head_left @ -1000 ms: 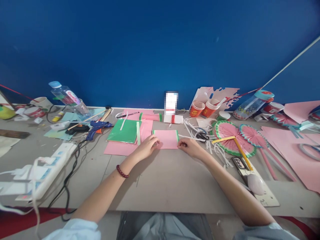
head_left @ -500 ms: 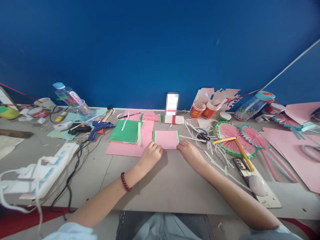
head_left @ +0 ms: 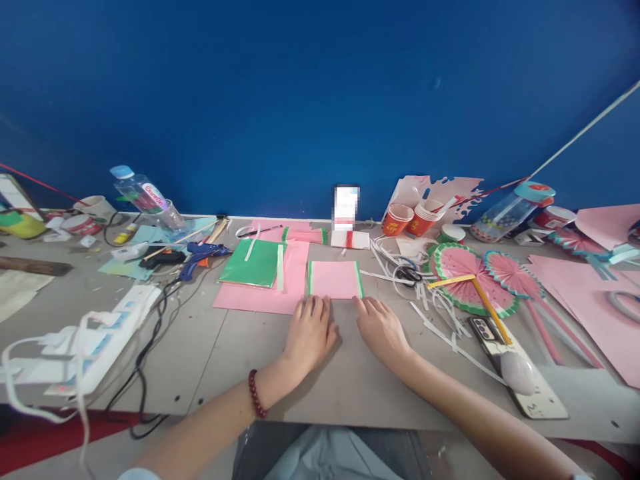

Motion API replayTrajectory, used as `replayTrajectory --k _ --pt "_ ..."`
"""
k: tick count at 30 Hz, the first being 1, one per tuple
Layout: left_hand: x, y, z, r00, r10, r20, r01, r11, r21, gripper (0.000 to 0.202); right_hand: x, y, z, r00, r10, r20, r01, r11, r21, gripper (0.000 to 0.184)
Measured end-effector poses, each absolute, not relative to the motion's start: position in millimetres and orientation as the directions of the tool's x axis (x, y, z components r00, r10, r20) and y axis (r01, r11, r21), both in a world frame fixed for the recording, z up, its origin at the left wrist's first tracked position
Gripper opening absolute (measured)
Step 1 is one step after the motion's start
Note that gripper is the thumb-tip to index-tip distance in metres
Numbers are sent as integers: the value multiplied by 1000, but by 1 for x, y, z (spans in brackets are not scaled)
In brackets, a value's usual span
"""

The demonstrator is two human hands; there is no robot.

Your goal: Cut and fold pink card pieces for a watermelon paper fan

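A pink paper rectangle [head_left: 334,279] with green and white strips down its left and right sides lies flat on the table in front of me. My left hand [head_left: 311,335] rests palm down, fingers stretched out, with its fingertips by the near left edge of this paper. My right hand [head_left: 383,328] also lies palm down, fingers slightly bent, fingertips at the near right corner; its thumb is hidden. To the left, a green paper stack [head_left: 249,264] with a pale strip [head_left: 280,268] sits on a larger pink sheet [head_left: 240,299].
On the left are a blue glue gun [head_left: 203,259], a power strip [head_left: 113,340] and black cables. White paper strips [head_left: 440,313], scissors [head_left: 407,274], watermelon-patterned paper fans [head_left: 457,279] and a phone [head_left: 487,333] lie right. Red paper cups [head_left: 397,221] and a pleated pink paper [head_left: 306,235] are farther back.
My left hand has turned and flattened, its fingers now stretched forward instead of curled at the paper's corner. My right hand has shifted slightly down, nearer to me. The paper stays in place.
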State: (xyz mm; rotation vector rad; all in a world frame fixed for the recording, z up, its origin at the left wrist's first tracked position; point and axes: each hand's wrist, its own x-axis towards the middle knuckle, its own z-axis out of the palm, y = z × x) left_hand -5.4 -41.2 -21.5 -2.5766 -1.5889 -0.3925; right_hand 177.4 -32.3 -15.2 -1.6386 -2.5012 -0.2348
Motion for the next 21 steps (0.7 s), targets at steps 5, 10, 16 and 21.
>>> replayTrajectory --k 5,10,16,21 --pt "-3 -42 -19 418 873 251 897 -440 39 50 175 -32 -18 -418 888 190 908 415 58 38" --pt "-1 -43 -17 435 858 274 895 -445 -28 48 171 -35 -21 -423 877 229 906 401 138 35" --pt "0 -44 -17 413 876 248 909 -414 -51 49 169 -37 -21 -451 863 227 890 419 177 42" --pt "-1 -44 -18 400 883 248 914 -404 -37 53 167 -37 -17 -463 857 227 885 434 166 46"
